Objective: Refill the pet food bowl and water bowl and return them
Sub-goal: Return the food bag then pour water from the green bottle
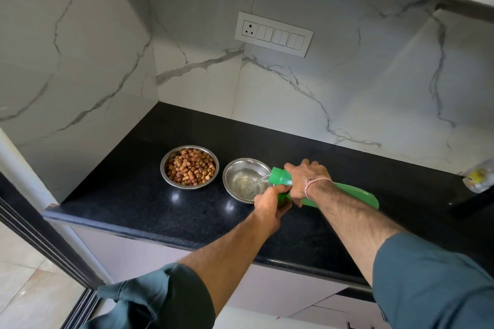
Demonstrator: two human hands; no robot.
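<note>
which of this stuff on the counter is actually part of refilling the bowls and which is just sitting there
Part of the job:
- food bowl, full of kibble
- water bowl, taking water
- green bottle, tilted and pouring
- right hand and left hand, both gripping it

Just lying about:
- clear plastic wrapper at the right edge of the view
- switch panel on the wall

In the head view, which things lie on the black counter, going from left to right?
The food bowl with kibble → water bowl → green bottle, tipped over that bowl → clear plastic item at the right edge.
</note>
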